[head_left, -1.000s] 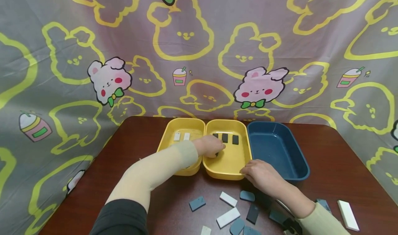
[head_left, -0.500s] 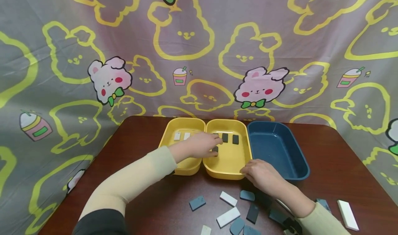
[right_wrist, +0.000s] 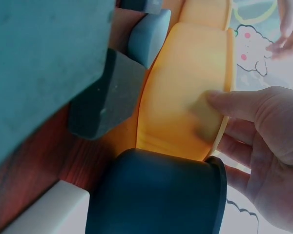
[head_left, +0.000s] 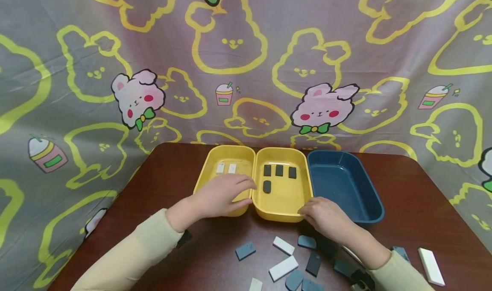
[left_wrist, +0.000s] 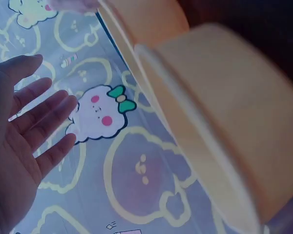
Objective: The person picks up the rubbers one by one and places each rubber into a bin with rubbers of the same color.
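Observation:
My left hand (head_left: 223,195) is held over the left yellow bin (head_left: 217,151), fingers spread and holding nothing; the left wrist view shows its bare palm. In the middle yellow bin (head_left: 284,203) lie three dark blocks (head_left: 279,170) in a row, with another dark block (head_left: 267,186) below the leftmost. My right hand (head_left: 330,220) grips that bin's near right rim. The right wrist view shows the thumb pressed on the outer wall of the yellow bin (right_wrist: 171,92), the other fingers behind the rim. Two white blocks (head_left: 232,168) show in the left bin.
A blue bin (head_left: 338,184) stands at the right of the yellow ones. On the brown table (head_left: 215,257) in front lie several loose blocks: a blue-grey block (head_left: 245,251), a white block (head_left: 283,268) and a dark block (head_left: 313,264) among them. Another white block (head_left: 431,266) lies far right.
My left hand has let go of the dark block in the middle bin and drawn back left over the left bin. My right hand keeps its grip on the rim.

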A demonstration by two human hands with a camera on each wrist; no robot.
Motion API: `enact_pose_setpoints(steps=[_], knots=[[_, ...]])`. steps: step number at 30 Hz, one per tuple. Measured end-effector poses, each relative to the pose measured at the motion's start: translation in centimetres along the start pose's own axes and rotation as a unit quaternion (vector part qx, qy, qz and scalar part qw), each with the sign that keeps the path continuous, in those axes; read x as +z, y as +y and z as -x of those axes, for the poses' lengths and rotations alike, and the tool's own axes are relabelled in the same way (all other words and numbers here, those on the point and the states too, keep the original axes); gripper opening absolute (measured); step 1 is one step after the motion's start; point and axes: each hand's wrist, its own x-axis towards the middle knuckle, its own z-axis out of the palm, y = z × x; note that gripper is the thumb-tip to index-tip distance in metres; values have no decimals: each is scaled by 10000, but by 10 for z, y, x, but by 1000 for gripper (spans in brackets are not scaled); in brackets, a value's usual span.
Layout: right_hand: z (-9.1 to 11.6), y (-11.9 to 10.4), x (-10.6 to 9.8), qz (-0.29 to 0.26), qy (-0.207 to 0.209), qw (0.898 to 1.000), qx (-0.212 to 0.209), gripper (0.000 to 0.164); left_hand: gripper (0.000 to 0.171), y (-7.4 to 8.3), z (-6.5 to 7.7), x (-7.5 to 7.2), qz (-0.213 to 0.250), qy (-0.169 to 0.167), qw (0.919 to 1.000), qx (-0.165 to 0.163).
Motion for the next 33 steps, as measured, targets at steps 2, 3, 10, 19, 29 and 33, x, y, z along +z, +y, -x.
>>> enact_pose_setpoints(steps=[2, 3, 10, 19, 29, 33], knots=[[0, 0, 0, -15, -14, 10000, 5, 11, 28, 7, 10, 3, 121, 163, 9996, 172], [0, 0, 0, -21, -21, 10000, 11, 11, 26, 10, 14, 6, 162, 206, 9993, 254], [0, 0, -2, -53, -113, 9999, 72, 12, 24, 36, 39, 31, 221, -421, 9976, 512], [0, -1, -1, -45, -147, 9998, 86, 11, 55, 48, 55, 52, 334, -1778, 9824, 472], [0, 0, 0, 33, -34, 10000, -24, 10, 57, 46, 58, 64, -8, -1656, 9829, 807], [0, 0, 0, 38, -17, 10000, -19, 10, 51, 45, 57, 64, -81, -1513, 9852, 804]])
